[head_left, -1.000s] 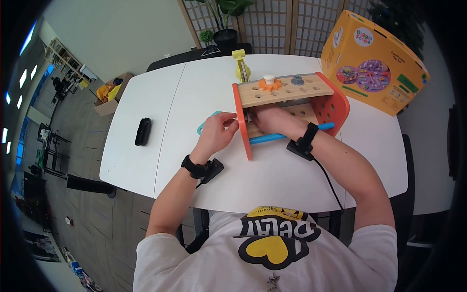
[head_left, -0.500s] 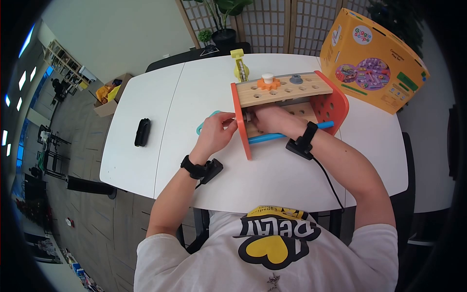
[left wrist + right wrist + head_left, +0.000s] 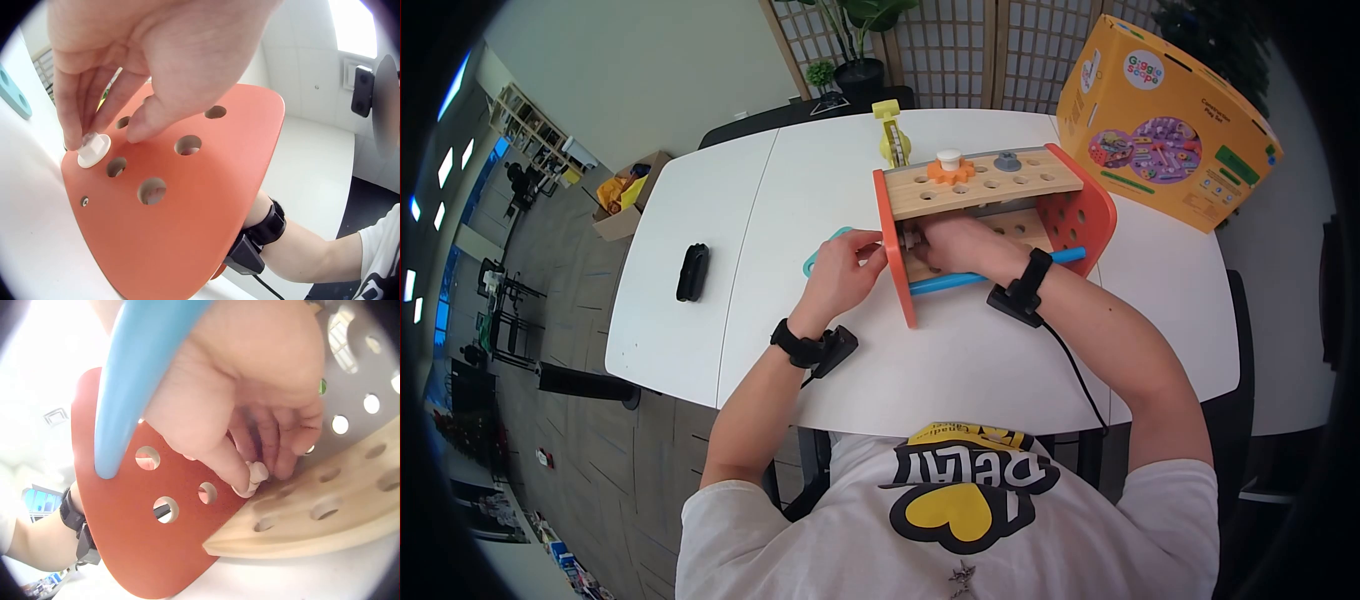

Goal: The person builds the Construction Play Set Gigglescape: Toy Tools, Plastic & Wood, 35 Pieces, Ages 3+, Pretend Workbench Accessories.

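Observation:
A toy workbench has a red side panel point(image 3: 181, 187) with round holes. On that panel's outer face, a white hexagonal-headed bolt point(image 3: 94, 150) sits in a hole, its head between the fingertips of the left hand point(image 3: 144, 62). Through the bench's open front reaches the right hand point(image 3: 250, 381), pinching a small white piece point(image 3: 255, 477) against the panel's inner face, just above the wooden shelf point(image 3: 300, 519). In the head view the left hand point(image 3: 843, 272) is outside the panel and the right hand point(image 3: 965, 247) under the wooden top point(image 3: 990, 196).
A blue bar point(image 3: 960, 283) crosses the bench front. On top are an orange gear point(image 3: 951, 172) and a grey piece point(image 3: 1007, 160). Around it are a yellow toy point(image 3: 891, 135), a teal piece point(image 3: 811, 262), a black case point(image 3: 693, 272) and a big orange box point(image 3: 1170, 125).
The head view has shifted slightly. Inside the bench, the right fingers have moved a little and the white piece shows more clearly; the left hand keeps its place at the panel.

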Available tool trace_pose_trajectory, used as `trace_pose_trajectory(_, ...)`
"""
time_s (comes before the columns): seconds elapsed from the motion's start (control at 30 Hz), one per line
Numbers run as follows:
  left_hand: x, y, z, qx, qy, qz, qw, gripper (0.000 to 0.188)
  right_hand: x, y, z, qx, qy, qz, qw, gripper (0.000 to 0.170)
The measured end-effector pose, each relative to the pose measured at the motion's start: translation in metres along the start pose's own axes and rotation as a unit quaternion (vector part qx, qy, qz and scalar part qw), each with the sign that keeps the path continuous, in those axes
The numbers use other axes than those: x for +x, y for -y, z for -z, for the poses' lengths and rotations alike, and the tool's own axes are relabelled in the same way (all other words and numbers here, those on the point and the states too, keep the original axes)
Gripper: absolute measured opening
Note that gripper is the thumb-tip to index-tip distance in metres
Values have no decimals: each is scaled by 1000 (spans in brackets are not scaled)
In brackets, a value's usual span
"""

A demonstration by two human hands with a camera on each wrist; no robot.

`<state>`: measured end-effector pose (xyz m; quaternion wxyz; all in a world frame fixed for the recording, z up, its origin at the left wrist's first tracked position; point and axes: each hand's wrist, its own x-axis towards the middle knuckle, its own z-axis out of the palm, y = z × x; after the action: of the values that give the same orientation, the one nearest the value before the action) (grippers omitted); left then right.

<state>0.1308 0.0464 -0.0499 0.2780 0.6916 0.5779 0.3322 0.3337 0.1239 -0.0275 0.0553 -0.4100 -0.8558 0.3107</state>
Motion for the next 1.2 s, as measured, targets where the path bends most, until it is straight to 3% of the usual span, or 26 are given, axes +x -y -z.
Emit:
trace_pose_trajectory(0.07, 0, 0, 0, -4, -5, 2, 1000, 31, 2, -11, -5, -18, -14, 76, 997, 31)
trace_pose_trajectory(0.27, -1, 1, -1, -8, -5, -3, 1000, 30, 1, -9, -9, -80, -27, 33, 996, 32)
trace_pose_trajectory(0.37, -1, 1, -1, -12, -4, 1, 1000, 30, -8, 2, 0, -38, -54, 41, 997, 41)
trace_pose_trajectory(0.57, -2, -2, 0, -7, -3, 0, 1000, 30, -6, 2, 3, -25, 2, -6, 1000, 37)
trace_pose_trajectory(0.67, -2, -3, 0, -10, -3, 3, 1000, 30, -7, 5, 5, -85, 22, 24, 996, 37)
trace_pose_trajectory(0.77, -2, -3, 0, -12, -1, 4, 1000, 30, -2, -3, -3, -110, 8, 32, 993, 23)
trace_pose_trajectory(0.97, -2, -4, 0, -6, 1, 8, 1000, 30, -4, -7, -7, -30, -75, 54, 995, 26)
trace_pose_trajectory(1.07, -1, -2, 0, -2, 2, 2, 1000, 30, -7, 4, 3, -57, -3, 14, 998, 36)
trace_pose_trajectory(1.2, -2, -1, -1, -7, 2, 1, 1000, 30, -5, 1, 1, -115, 18, 32, 993, 37)
